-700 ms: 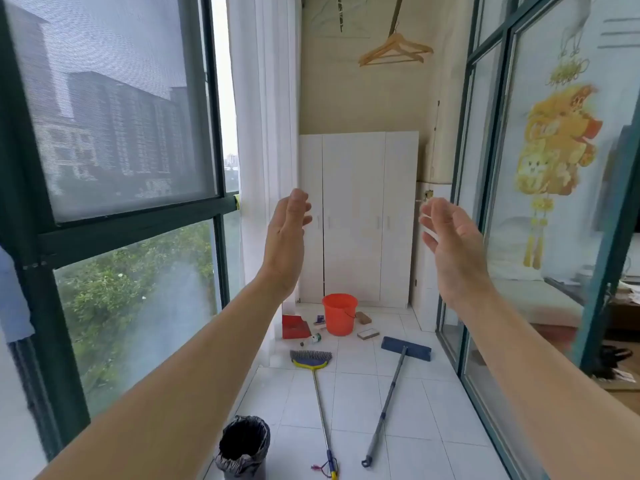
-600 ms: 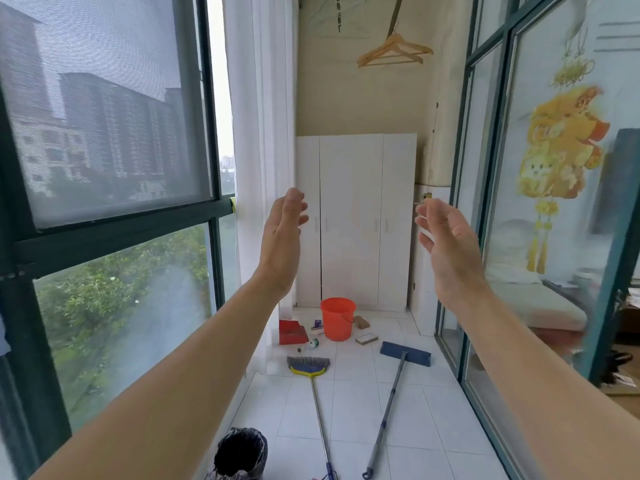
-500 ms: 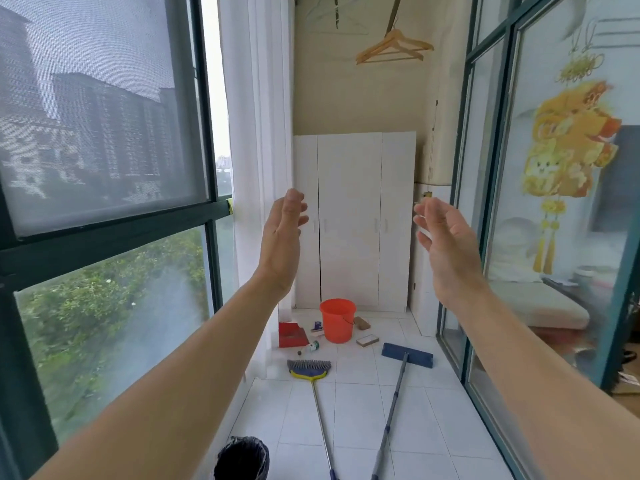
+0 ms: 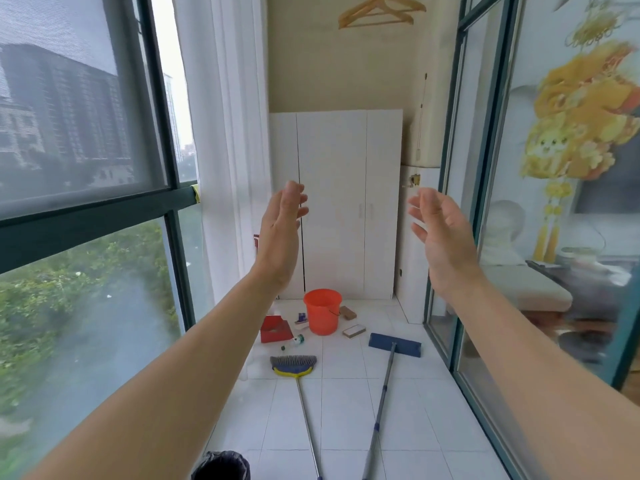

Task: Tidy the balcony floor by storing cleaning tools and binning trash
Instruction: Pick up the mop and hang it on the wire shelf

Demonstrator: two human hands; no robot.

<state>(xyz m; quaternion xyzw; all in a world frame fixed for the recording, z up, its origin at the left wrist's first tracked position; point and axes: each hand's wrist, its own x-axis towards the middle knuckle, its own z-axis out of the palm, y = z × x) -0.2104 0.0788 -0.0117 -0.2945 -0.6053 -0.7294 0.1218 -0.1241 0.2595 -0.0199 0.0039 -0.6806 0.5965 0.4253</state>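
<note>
- The balcony floor [image 4: 346, 403] is still messy, and all the things to be tidied lie on its white tiles, toward the far end by the white cupboard [image 4: 332, 202].
- The left hand [image 4: 282, 230] is held up in the air, open and flat, and nothing is held in it.
- The right hand [image 4: 441, 233] is held up too, open with the fingers a little bent, and nothing is held in it.
- No tool is touched yet, so the job looks to be at its very start.
- A good first step would be for one long handle to be picked up near its middle, so the far end does not swing into the glass.
- The long tools should be lifted one at a time, since their handles lie close side by side.
- One broom [image 4: 293, 366] is counted, with its brush toward the cupboard.
- One flat mop [image 4: 394, 344] is counted, to the right of the broom.
- One orange bucket [image 4: 322, 311] is counted, standing upright near the cupboard doors.
- One red dustpan [image 4: 275, 329] is counted, left of the bucket.
- One small bottle [image 4: 293, 342] is counted, lying on its side between the dustpan and the broom.
- Two block-shaped things, maybe sponges, are counted right of the bucket: a brown one [image 4: 347, 312] and a white one [image 4: 354, 330].
- One small thing lies between the dustpan and the bucket, too small to be told.
- One bin with a black bag [image 4: 221, 465] is counted, at the near edge of the view, well apart from the trash.
- The bottle is likely to roll, so it should be gripped around its body.
</note>
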